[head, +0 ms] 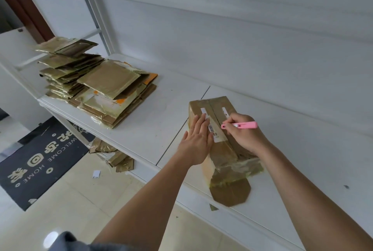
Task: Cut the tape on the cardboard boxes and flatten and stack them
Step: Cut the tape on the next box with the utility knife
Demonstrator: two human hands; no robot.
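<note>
A taped brown cardboard box (217, 109) lies on the white table (153, 129), with a white barcode label on top and one end flap open towards me. My left hand (196, 141) presses flat on the box's left top side, fingers straight. My right hand (245, 134) grips a pink cutter (240, 125) over the middle tape seam, its tip pointing left. At the table's far left stands a pile of flattened boxes (96, 87), shiny with tape.
A white wall runs behind the table. On the tiled floor to the left lie a dark welcome mat (38, 160), several cardboard scraps (113, 156) under the table edge and a small white scrap (96, 174). A brown door frame (24, 8) stands at far left.
</note>
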